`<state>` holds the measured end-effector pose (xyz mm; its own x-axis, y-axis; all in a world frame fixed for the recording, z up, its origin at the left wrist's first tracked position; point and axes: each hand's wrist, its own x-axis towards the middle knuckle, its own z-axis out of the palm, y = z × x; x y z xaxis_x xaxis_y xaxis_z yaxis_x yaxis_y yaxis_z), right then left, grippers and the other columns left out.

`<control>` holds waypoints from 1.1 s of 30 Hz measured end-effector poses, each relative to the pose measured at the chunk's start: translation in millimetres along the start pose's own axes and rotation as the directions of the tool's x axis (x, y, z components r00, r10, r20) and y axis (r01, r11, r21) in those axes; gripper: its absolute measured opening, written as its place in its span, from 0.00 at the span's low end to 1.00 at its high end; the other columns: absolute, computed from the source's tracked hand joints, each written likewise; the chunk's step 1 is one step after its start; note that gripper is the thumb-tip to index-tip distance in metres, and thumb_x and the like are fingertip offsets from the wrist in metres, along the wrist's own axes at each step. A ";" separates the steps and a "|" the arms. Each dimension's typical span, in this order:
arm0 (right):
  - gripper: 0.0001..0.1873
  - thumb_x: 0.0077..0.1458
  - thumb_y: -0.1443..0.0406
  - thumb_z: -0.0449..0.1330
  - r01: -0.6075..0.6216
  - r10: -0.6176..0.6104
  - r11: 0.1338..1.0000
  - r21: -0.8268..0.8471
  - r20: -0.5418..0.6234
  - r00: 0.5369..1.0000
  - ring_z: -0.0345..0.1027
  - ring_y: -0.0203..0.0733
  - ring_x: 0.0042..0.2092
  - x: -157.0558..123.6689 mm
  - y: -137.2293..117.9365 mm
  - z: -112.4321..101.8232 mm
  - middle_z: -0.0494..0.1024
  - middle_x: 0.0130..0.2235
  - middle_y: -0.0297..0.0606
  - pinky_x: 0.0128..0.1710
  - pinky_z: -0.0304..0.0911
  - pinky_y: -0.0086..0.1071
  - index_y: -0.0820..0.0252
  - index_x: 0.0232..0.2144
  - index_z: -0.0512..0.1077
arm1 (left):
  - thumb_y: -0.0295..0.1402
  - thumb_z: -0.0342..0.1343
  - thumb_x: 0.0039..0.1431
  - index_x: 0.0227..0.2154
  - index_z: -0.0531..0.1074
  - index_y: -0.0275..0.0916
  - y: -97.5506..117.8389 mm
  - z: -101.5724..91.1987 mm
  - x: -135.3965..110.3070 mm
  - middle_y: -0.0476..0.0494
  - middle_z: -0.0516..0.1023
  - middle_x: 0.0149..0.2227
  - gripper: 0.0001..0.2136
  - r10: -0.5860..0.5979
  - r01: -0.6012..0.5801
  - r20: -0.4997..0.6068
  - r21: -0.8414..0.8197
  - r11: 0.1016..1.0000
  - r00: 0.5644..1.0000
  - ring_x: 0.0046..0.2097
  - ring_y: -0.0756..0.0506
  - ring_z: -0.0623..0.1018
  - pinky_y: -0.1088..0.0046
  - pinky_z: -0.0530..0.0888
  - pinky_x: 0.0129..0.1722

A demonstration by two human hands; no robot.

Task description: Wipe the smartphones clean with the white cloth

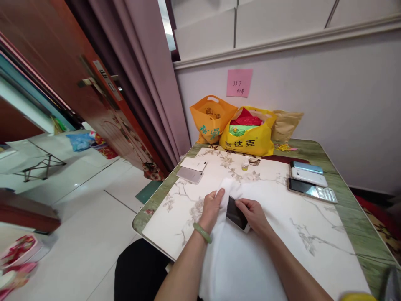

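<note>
A white smartphone with a dark screen (237, 214) lies face up on a white cloth (241, 259), tilted slightly, near the table's front edge. My left hand (213, 205), above a green bangle, grips a fold of the cloth at the phone's left side, thumb on top. At the phone's upper right edge, my right hand (253, 214) has its thumb and fingers closed on the phone. The fingers beneath are hidden. Behind my hands stands a small bottle (244, 164) of yellowish liquid with a white cap.
Two phones (190, 174) lie at the table's left. Several more (308, 177), one with a keypad (326, 195), lie at the right. An orange bag (211, 119), a filled yellow bag (249, 140) and a brown paper bag (285, 127) stand at the back by the wall.
</note>
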<state>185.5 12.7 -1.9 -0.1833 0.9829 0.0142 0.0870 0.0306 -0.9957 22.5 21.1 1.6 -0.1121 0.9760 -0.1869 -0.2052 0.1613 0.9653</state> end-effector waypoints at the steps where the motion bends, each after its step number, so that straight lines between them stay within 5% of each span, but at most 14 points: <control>1: 0.22 0.52 0.49 0.59 -0.010 0.010 1.000 0.001 -0.007 1.000 0.60 0.37 0.25 -0.2 0.0 0.4 0.69 0.21 0.32 0.24 0.55 0.28 0.61 0.21 0.74 | 0.50 0.60 0.50 0.24 0.72 0.35 -0.8 0.2 0.3 0.52 0.69 0.20 0.20 0.013 -0.013 -0.024 0.010 1.000 1.000 0.23 0.53 0.65 0.76 0.62 0.24; 9: 0.21 0.53 0.50 0.58 0.001 -0.002 1.000 -0.005 -0.079 0.997 0.65 0.40 0.28 -0.5 7.4 3.7 0.74 0.24 0.34 0.28 0.58 0.29 0.61 0.25 0.77 | 0.40 0.69 0.40 0.41 0.77 0.34 7.6 -12.1 -3.3 0.44 0.80 0.31 0.24 -0.077 0.105 0.129 -0.231 0.967 0.989 0.30 0.48 0.76 0.73 0.69 0.35; 23: 0.21 0.53 0.49 0.59 0.007 0.025 0.991 0.135 -0.235 0.972 0.64 0.40 0.30 -0.9 4.8 6.2 0.74 0.25 0.34 0.30 0.60 0.30 0.61 0.25 0.75 | 0.38 0.71 0.39 0.37 0.77 0.34 14.2 -6.0 -7.1 0.43 0.81 0.33 0.21 -0.122 0.154 0.169 -0.187 0.970 0.978 0.32 0.47 0.77 0.72 0.71 0.36; 25: 0.19 0.55 0.51 0.57 0.028 -0.008 0.994 0.109 -0.180 0.984 0.62 0.38 0.29 -1.8 1.7 6.2 0.72 0.25 0.33 0.28 0.58 0.29 0.61 0.27 0.74 | 0.39 0.70 0.39 0.34 0.76 0.33 18.4 -1.1 -6.1 0.44 0.80 0.30 0.20 -0.131 0.153 0.117 -0.202 0.967 0.984 0.29 0.48 0.76 0.72 0.70 0.33; 30: 0.14 0.57 0.55 0.56 0.111 -0.112 0.994 0.011 0.094 0.989 0.55 0.35 0.27 -3.4 -2.8 4.7 0.64 0.24 0.29 0.26 0.54 0.27 0.58 0.27 0.69 | 0.46 0.68 0.41 0.27 0.71 0.35 19.9 21.7 -0.4 0.49 0.75 0.23 0.19 -0.095 0.020 -0.209 -0.334 0.942 0.973 0.25 0.50 0.73 0.74 0.69 0.29; 33: 0.13 0.57 0.55 0.56 0.095 -0.097 0.995 0.025 0.084 0.992 0.55 0.35 0.27 -3.2 -0.2 4.7 0.64 0.24 0.29 0.26 0.53 0.27 0.58 0.27 0.68 | 0.45 0.69 0.40 0.29 0.71 0.35 17.0 33.2 -0.6 0.49 0.75 0.25 0.20 -0.111 0.017 -0.223 -0.384 0.923 0.969 0.27 0.50 0.74 0.74 0.70 0.31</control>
<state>181.5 8.7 -2.1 -0.2723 0.9567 0.1028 0.0443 0.1191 -0.9919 51.3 28.1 24.1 -0.3027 0.8947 -0.3285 -0.5646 0.1093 0.8181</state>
